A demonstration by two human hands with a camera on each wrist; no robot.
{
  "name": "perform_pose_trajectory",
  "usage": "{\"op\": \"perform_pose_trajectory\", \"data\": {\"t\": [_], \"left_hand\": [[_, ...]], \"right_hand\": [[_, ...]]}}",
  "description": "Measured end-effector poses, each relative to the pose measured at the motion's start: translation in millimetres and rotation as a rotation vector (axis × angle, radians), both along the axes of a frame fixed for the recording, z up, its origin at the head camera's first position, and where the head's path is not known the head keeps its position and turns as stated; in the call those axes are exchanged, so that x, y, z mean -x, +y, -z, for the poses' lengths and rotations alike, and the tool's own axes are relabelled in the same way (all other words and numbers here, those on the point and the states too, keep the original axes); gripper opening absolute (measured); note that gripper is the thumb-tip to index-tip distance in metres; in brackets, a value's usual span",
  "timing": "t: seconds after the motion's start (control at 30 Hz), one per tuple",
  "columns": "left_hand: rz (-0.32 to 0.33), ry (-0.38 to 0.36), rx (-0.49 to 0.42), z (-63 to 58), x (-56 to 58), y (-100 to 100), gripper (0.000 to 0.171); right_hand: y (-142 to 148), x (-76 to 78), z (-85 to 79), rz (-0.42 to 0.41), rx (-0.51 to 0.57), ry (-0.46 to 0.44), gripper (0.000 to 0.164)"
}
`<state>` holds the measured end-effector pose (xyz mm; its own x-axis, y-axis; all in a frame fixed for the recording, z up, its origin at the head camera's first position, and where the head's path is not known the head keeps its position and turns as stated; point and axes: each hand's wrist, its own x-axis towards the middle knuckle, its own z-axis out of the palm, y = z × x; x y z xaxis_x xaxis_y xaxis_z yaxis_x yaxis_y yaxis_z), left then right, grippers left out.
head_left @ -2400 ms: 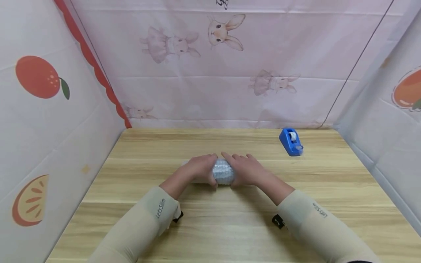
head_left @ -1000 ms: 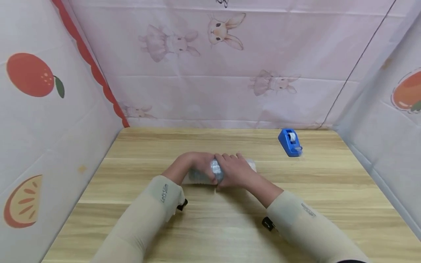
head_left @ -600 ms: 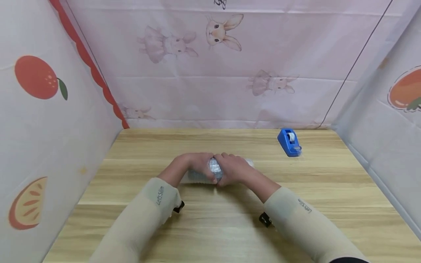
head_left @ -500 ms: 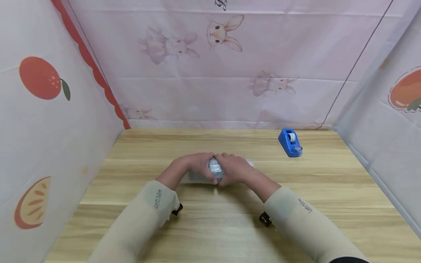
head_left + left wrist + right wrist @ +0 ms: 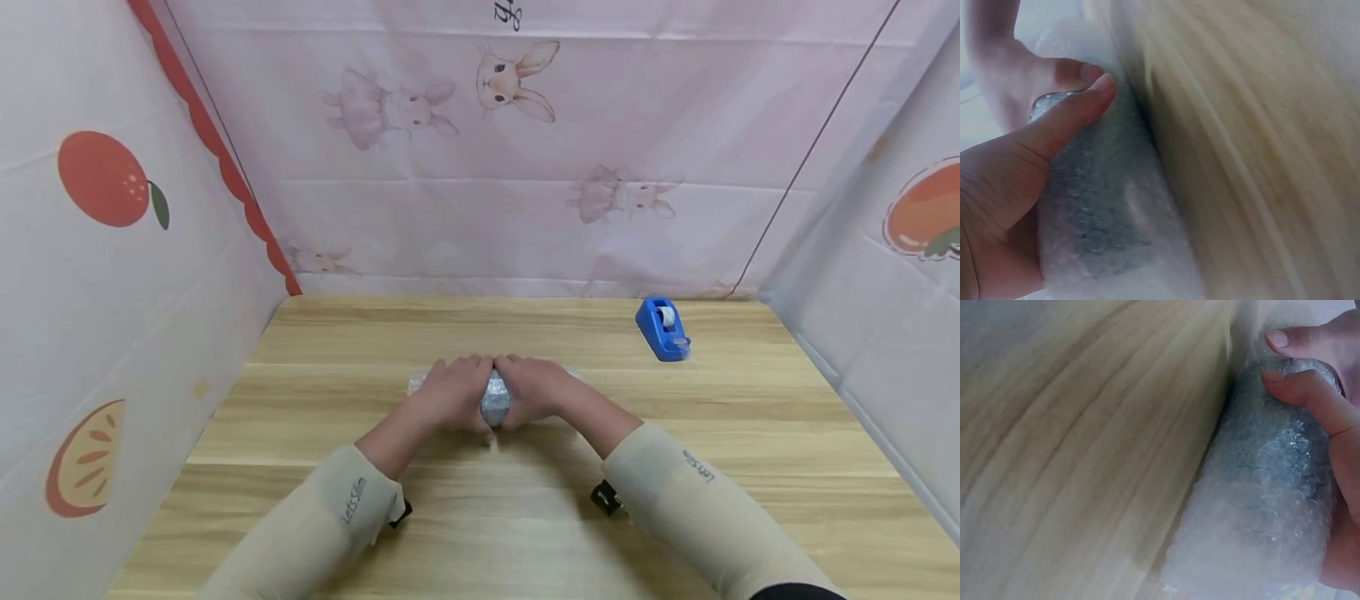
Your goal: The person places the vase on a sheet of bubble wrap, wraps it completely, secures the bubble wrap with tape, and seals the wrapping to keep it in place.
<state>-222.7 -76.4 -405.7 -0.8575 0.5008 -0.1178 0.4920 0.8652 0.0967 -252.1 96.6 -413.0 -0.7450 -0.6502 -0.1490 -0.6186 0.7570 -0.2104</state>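
A cylindrical bubble-wrapped bundle [image 5: 495, 402] lies sideways on the wooden table, something greyish showing through the clear layers. My left hand [image 5: 453, 393] grips it left of the middle. Right beside it, my right hand [image 5: 534, 388] grips the other half, leaving a narrow strip of wrap between the two. In the left wrist view, the left thumb lies along the near side of the bubble wrap [image 5: 1116, 206], its tip at the other thumb. The right wrist view shows the wrap's loose, paler end [image 5: 1241, 550] extending past the right hand. Palms cover much of the bundle's top.
A blue tape dispenser [image 5: 663, 330] with a roll of clear tape stands at the back right of the table [image 5: 495, 533]. Printed cloth walls [image 5: 480, 225] enclose the table's back and both sides. Both forearms wear beige sleeves [image 5: 300, 533].
The hands have come closer together around the bundle since the earliest frame. In the last half second my left hand has shifted its hold, and the bundle's left end now shows behind it.
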Motion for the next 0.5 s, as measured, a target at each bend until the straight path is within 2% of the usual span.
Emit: {"op": "perform_pose_trajectory", "data": {"t": [0.17, 0.37, 0.5], "left_hand": [[-0.005, 0.007, -0.033, 5.5, 1.0, -1.6, 0.104], [0.006, 0.092, -0.011, 9.3, 3.3, -1.2, 0.099], [0.005, 0.123, 0.005, 11.4, 3.1, 0.3, 0.099]], "right_hand": [[-0.3, 5.8, 0.9, -0.006, 0.023, -0.092, 0.082], [1.0, 14.7, -0.1, -0.014, 0.083, -0.168, 0.073], [2.1, 19.2, 0.1, 0.001, 0.111, -0.240, 0.073]]}}
